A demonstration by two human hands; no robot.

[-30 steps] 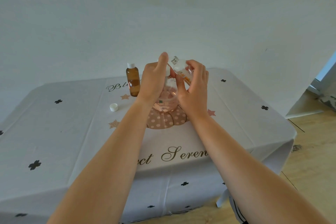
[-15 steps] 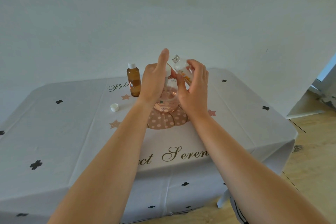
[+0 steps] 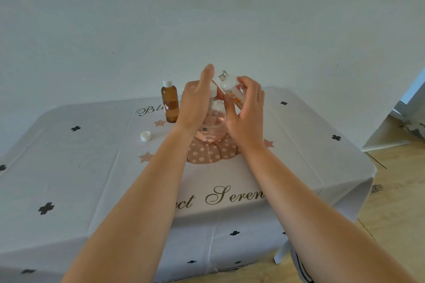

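A large clear bottle [image 3: 212,126] with pinkish liquid stands on the table's polka-dot pumpkin print. My left hand [image 3: 195,103] wraps around its upper part beside the white neck piece [image 3: 213,91], thumb pointing straight up. My right hand [image 3: 248,110] grips a small clear bottle [image 3: 230,87] with an orange label. That bottle is tilted, its uncapped threaded neck pointing up and left, close to my left thumb. My hands hide much of both bottles.
An amber bottle [image 3: 170,103] with a white cap stands upright left of my hands. A loose white cap [image 3: 145,136] lies on the white printed tablecloth [image 3: 80,167]. A white wall rises right behind the table. Wooden floor [image 3: 395,190] shows at the right.
My left thumb has straightened upward slightly. Both hands and both bottles stay almost where they were.
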